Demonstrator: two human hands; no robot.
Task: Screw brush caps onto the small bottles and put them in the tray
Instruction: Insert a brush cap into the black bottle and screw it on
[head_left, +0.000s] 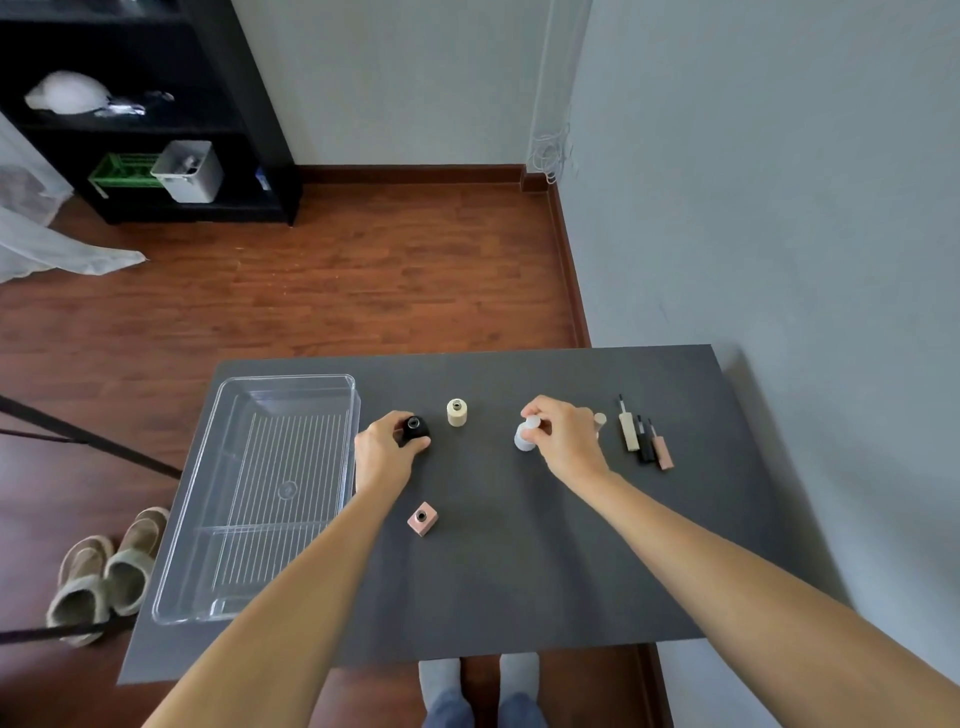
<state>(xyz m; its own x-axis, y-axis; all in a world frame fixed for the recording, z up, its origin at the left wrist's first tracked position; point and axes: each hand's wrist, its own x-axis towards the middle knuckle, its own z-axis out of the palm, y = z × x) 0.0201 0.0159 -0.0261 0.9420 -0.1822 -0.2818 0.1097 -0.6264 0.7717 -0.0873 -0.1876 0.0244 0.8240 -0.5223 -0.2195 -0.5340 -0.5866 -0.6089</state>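
bottles first: four small ones on the desk, none in the tray yet. black bottle sits near the tray's right wall, left hand wrapped round its body, fingers closed on it, open neck showing on top. white bottle is toward the desk's right side, right hand over it w/ fingers pinched at the neck/top; can't tell if a cap is under them or just the bare neck. cream bottle stands free between the two hands, toward the far edge, uncapped. pink square bottle stands alone nearer the front edge, uncapped too.

three brush caps lie side by side near the right edge: cream, black, pink, brushes pointing to the far edge. clear tray on the left side holds nothing.

handling, my guess: bottles look like glass or hard plastic, stiff, light-ish, smooth so prob a bit slippery, and easy to tip since they're small. best hold is round the body w/ one hand. caps are thin and rigid; take them by the handle end, not the bristles, which are soft and would splay. pink one's flat sides should grip easiest.
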